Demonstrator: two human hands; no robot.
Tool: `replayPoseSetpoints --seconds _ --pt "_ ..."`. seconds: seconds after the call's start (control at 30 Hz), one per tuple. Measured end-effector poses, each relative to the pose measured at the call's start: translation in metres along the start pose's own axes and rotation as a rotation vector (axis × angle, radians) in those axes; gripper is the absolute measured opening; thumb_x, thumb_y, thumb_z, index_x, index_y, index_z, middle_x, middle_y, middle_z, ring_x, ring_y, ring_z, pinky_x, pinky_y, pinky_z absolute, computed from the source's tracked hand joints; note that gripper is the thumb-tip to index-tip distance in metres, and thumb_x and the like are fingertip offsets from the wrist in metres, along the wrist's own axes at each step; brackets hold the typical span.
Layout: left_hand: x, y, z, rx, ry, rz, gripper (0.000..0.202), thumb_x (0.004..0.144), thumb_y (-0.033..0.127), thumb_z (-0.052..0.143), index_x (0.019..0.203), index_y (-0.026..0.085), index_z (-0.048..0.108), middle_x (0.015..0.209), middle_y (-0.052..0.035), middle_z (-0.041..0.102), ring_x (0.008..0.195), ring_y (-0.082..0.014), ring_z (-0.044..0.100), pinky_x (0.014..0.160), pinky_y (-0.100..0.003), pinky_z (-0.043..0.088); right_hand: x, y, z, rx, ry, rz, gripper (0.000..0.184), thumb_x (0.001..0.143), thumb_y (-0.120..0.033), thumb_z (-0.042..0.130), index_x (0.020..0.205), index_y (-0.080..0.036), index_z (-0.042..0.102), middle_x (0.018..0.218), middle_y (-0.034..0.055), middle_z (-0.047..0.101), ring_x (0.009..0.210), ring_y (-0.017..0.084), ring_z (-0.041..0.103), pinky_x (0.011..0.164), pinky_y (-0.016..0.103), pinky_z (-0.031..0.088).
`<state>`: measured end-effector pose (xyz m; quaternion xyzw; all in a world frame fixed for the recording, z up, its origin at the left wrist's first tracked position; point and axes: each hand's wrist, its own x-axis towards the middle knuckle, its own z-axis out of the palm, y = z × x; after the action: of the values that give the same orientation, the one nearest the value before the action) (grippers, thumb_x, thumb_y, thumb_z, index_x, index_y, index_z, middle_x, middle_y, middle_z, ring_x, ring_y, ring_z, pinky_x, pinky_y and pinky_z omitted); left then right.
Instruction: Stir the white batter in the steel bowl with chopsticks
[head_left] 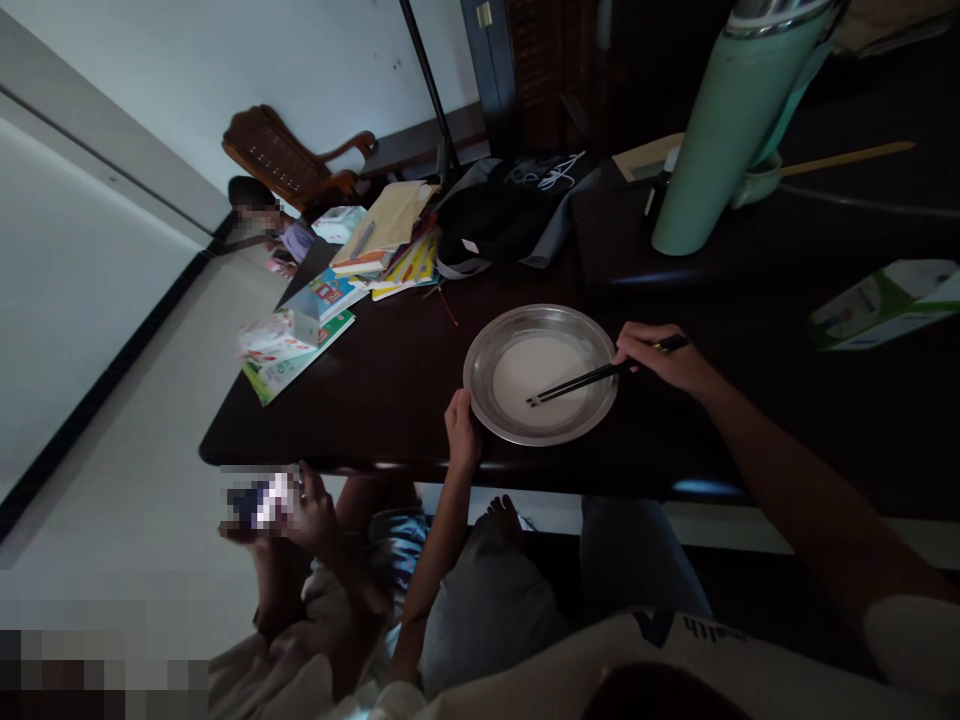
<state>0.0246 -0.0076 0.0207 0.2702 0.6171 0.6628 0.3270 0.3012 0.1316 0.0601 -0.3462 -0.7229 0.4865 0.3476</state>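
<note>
Pale liquid near the front edge risked a spill

The shallow metal bowl (481,365) sat on the dark surface (397,375), close to its front edge, holding pale liquid (527,368). The left hand (463,428) had its fingers closed on the near-left rim; a downward press there could have tipped the bowl toward the lap. The right hand (661,352) pinched 2 black chopsticks (576,382) between its fingers, tips in the liquid. A hard sweep might have slopped it over the low wall, and a loose pinch could have let 1 stick slip in.
</note>
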Motion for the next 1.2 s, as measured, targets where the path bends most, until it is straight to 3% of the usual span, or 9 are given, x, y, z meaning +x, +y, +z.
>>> replayPoseSetpoints --seconds 0.13,0.23,0.43,0.53,0.67,0.87,0.97,1.07,1.2 --pt "0.001 0.000 0.000 0.006 0.004 0.014 0.042 0.086 0.038 0.062 0.056 0.018 0.040 0.060 0.0048 0.032 0.059 -0.0098 0.029 0.056 -0.021 0.032 0.001 -0.001 -0.001 -0.049 0.107 -0.014 0.039 0.083 -0.058 0.061 0.065 -0.025 0.070 0.067 0.0022 0.060 0.058 0.015 0.055 0.057 0.032 0.045" --pt "0.001 0.000 0.000 0.018 0.004 0.024 0.042 0.085 0.039 0.062 0.056 0.018 0.041 0.061 0.0047 0.033 0.060 -0.0097 0.030 0.057 -0.021 0.032 0.001 0.001 -0.006 0.008 0.196 -0.023 0.046 0.085 -0.058 0.058 0.058 -0.023 0.066 0.062 0.0026 0.057 0.054 0.013 0.050 0.051 0.031 0.041" --pt "0.003 -0.006 -0.003 0.014 -0.020 0.052 0.042 0.085 0.042 0.062 0.057 0.018 0.042 0.061 0.0048 0.034 0.060 -0.0097 0.030 0.057 -0.021 0.032 0.000 -0.001 0.001 0.001 0.022 -0.008 0.039 0.083 -0.056 0.061 0.062 -0.024 0.070 0.066 0.0019 0.060 0.054 0.013 0.054 0.052 0.030 0.043" --pt "0.005 -0.009 -0.004 0.008 -0.013 0.055 0.043 0.084 0.043 0.062 0.057 0.018 0.041 0.060 0.0050 0.034 0.059 -0.0096 0.030 0.056 -0.021 0.032 0.001 0.000 0.000 -0.040 0.092 -0.022 0.035 0.083 -0.053 0.063 0.066 -0.025 0.071 0.068 0.0019 0.061 0.057 0.014 0.056 0.055 0.030 0.045" --pt "0.005 -0.010 -0.005 0.026 -0.026 0.066 0.043 0.084 0.045 0.062 0.058 0.018 0.041 0.061 0.0050 0.033 0.059 -0.0096 0.030 0.056 -0.021 0.032 0.001 0.004 -0.007 0.004 0.204 -0.026 0.045 0.087 -0.055 0.057 0.057 -0.023 0.066 0.062 0.0022 0.058 0.052 0.013 0.050 0.049 0.030 0.040" --pt "0.003 -0.007 -0.004 0.026 -0.027 0.068 0.042 0.082 0.046 0.063 0.058 0.018 0.042 0.061 0.0048 0.034 0.060 -0.0098 0.031 0.058 -0.021 0.033 0.001 0.001 0.000 -0.071 0.039 -0.022 0.034 0.086 -0.048 0.060 0.065 -0.023 0.070 0.062 0.0009 0.059 0.055 0.013 0.054 0.057 0.031 0.043" --pt "0.002 -0.006 -0.003 0.012 -0.026 0.050 0.042 0.083 0.046 0.063 0.058 0.018 0.041 0.061 0.0048 0.034 0.059 -0.0098 0.031 0.056 -0.021 0.032 0.001 0.000 -0.001 -0.087 0.121 -0.024 0.030 0.085 -0.046 0.062 0.066 -0.024 0.070 0.063 0.0008 0.059 0.057 0.013 0.055 0.057 0.030 0.043" --pt "0.003 -0.006 -0.003 0.004 -0.035 0.054 0.043 0.084 0.045 0.063 0.058 0.018 0.041 0.061 0.0048 0.033 0.059 -0.0097 0.030 0.056 -0.021 0.033 0.001 0.002 -0.005 -0.022 0.194 -0.019 0.040 0.087 -0.050 0.058 0.059 -0.022 0.066 0.061 0.0017 0.057 0.053 0.013 0.050 0.050 0.029 0.039" --pt "0.002 -0.005 -0.003 0.007 -0.022 0.049 0.043 0.085 0.042 0.063 0.057 0.018 0.040 0.060 0.0049 0.032 0.059 -0.0097 0.029 0.056 -0.021 0.032 0.000 0.001 -0.002 -0.017 0.103 -0.025 0.042 0.087 -0.052 0.057 0.059 -0.023 0.067 0.060 0.0013 0.056 0.051 0.013 0.050 0.049 0.029 0.038"
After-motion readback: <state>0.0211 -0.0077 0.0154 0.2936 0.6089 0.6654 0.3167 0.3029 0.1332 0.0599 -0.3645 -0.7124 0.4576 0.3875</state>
